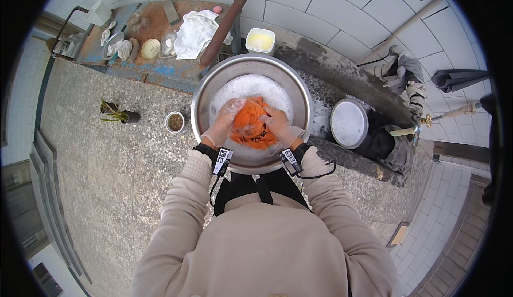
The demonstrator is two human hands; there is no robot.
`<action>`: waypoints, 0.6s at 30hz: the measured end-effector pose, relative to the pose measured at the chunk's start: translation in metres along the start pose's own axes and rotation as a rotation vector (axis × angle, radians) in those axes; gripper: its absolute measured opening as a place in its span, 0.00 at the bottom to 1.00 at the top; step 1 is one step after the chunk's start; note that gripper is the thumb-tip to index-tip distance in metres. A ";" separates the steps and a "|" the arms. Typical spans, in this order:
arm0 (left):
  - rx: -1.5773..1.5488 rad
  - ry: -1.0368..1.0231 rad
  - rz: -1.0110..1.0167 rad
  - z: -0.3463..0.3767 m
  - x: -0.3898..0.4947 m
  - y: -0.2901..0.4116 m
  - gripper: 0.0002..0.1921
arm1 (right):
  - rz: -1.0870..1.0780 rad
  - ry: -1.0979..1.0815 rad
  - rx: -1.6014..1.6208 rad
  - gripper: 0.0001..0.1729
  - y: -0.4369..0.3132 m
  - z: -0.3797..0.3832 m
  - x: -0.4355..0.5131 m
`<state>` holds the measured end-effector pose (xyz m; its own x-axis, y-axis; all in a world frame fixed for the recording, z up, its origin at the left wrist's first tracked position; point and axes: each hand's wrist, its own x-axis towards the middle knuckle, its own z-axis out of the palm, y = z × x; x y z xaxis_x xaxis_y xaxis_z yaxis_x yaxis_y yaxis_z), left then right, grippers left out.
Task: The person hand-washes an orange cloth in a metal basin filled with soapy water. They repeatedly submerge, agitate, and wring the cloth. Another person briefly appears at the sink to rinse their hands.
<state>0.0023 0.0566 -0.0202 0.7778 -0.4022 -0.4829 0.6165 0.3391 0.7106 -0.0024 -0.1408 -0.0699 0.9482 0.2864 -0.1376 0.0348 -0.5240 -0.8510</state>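
Observation:
A large round metal basin [196, 114] stands in front of me, with white soap foam [256, 84] on the water in it. Both hands are over the basin in clear plastic gloves. My left hand [227, 118] grips the left side of a wet orange cloth [250, 124] that bears dark writing. The fingers of my right hand [277, 122] are closed on its right upper part. The cloth is bunched up between the hands, its lower part close to the foam. Some fingertips are hidden by the folds.
A white tub with yellowish contents [260, 40] stands behind the basin. At right, a foam-filled bowl [349, 123] sits in a trough beside dark cloth [378, 140], near a tap [404, 131]. At left are a small cup [175, 122], potted plants [130, 116] and a rusty table [154, 20]. A brown pipe [232, 20] slants behind.

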 end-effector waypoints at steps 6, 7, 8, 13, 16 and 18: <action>0.970 0.118 0.111 -0.022 0.012 -0.014 0.30 | 0.110 -0.152 1.009 0.13 -0.021 -0.042 -0.005; 0.919 0.099 0.025 -0.026 0.013 -0.012 0.27 | 0.024 -0.076 0.858 0.13 -0.028 -0.047 -0.009; 0.820 0.101 -0.015 -0.029 0.013 -0.010 0.25 | -0.080 -0.007 0.715 0.13 -0.035 -0.050 -0.012; 0.404 -0.060 -0.037 -0.019 -0.008 0.016 0.21 | 0.220 -0.028 1.540 0.13 -0.047 -0.050 -0.013; -0.020 -0.028 0.209 0.015 -0.027 0.012 0.23 | 0.254 0.008 1.436 0.13 -0.036 -0.042 -0.001; 0.036 0.067 0.144 0.031 -0.029 0.013 0.22 | 0.315 0.033 1.448 0.13 -0.029 -0.036 0.013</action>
<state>-0.0163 0.0466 0.0187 0.8649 -0.2939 -0.4068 0.4942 0.3578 0.7923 0.0205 -0.1512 -0.0288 0.8640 0.2876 -0.4133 -0.4876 0.6824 -0.5445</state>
